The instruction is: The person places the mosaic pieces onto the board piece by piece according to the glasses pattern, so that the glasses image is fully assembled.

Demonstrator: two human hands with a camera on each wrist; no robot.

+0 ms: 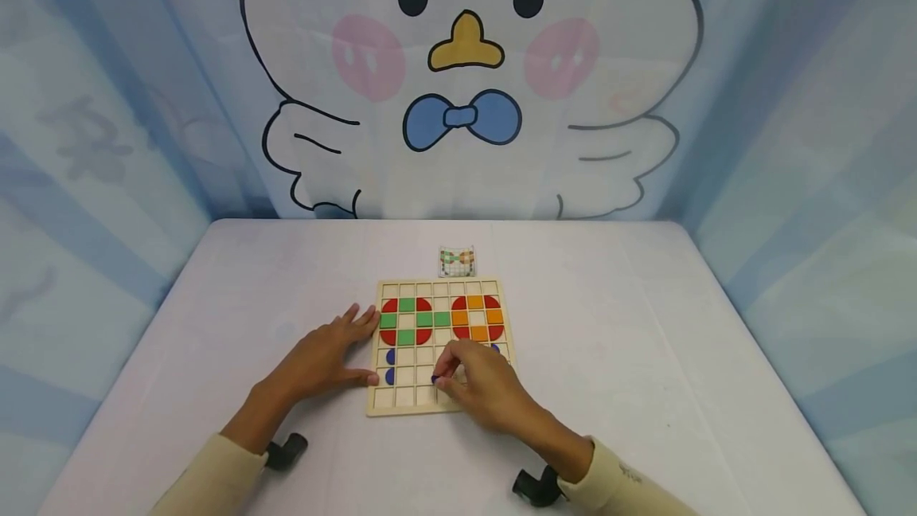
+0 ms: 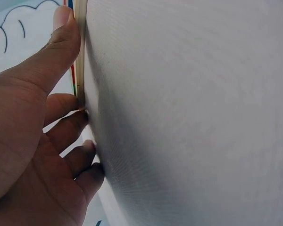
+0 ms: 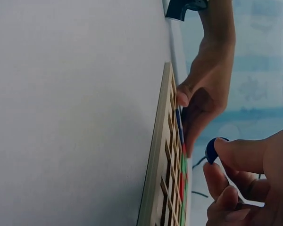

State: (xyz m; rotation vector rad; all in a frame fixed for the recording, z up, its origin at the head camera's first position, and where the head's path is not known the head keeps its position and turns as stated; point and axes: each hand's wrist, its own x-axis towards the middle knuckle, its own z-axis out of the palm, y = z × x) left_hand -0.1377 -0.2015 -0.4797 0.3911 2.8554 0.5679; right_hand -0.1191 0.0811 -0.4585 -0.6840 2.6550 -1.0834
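Observation:
A wooden grid board (image 1: 423, 409) lies flat on the table, with red, green, orange and blue pieces in some of its squares. My left hand (image 1: 325, 357) touches the board's left edge with thumb and fingers spread. Over the lower middle of the board, my right hand (image 1: 487, 385) pinches a small dark blue piece (image 3: 210, 150) with a curved edge between thumb and fingertips. Two blue half-round pieces (image 1: 390, 357) sit in the left column. Another blue piece (image 1: 495, 348) shows at the right side, partly behind my right hand, which hides the board's lower right squares.
A small printed card (image 1: 457, 261) with a coloured grid pattern lies just behind the board. White cloth covers the table (image 1: 630, 325). Behind it hangs a curtain (image 1: 466, 173) with a cartoon figure. Black wrist devices (image 1: 286, 451) sit below both forearms.

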